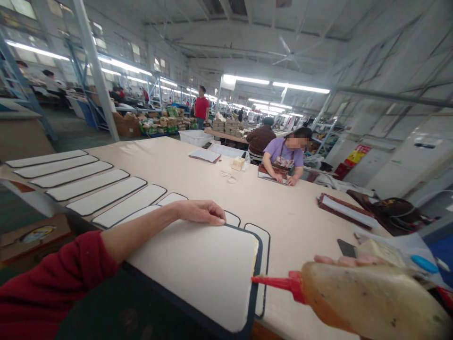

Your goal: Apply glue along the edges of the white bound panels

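Note:
My left hand grips the far edge of a white panel with a dark border, thumb on top and fingers curled over the rim. The panel's near side reaches past the table's front edge. In my right hand is a squeeze glue bottle, cloudy amber, lying nearly level, its fingers mostly hidden behind it. The bottle's red nozzle tip is at the panel's right edge, where a yellowish line of glue runs along the border. Beneath the panel, another dark-edged white piece lies on the table.
Several similar white pieces lie in a row on the left of the table. Across it, a person in a purple shirt handles a brown item. At the right lie a brown and white piece and a blue lid.

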Tool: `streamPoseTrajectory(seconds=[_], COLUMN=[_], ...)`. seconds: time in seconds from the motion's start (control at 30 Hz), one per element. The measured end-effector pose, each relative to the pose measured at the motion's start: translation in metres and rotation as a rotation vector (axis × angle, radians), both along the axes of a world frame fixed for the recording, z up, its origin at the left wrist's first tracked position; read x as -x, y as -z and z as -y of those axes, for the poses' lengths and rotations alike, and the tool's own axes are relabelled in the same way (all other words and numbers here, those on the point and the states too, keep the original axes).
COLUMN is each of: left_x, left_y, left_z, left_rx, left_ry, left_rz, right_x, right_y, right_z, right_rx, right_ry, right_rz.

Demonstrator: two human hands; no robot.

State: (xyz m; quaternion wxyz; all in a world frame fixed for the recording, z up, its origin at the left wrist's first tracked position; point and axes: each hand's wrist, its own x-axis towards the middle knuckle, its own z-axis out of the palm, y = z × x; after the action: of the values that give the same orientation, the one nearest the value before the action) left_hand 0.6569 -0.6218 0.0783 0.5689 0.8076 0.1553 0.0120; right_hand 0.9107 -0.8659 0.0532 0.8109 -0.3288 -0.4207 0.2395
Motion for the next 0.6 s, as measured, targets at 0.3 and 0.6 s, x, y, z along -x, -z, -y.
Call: streamPoseTrajectory(seconds=[0.3, 0.6], left_x=[-0.003, -0.001], left_y=[0.001, 0.004], left_z=[-0.004, -0.007], left_rx=[-0.009, 0.03], left_ry=[0.002, -0.011], left_rz=[0.001, -0.023], right_x=[-0.008, 0.019], right_y=[-0.01, -0.014], right_z=[-0.004, -0.024], right_rx=[-0.034, 0.074], right_ry=[0.033, 0.0], right_rz=[0.042, 0.023])
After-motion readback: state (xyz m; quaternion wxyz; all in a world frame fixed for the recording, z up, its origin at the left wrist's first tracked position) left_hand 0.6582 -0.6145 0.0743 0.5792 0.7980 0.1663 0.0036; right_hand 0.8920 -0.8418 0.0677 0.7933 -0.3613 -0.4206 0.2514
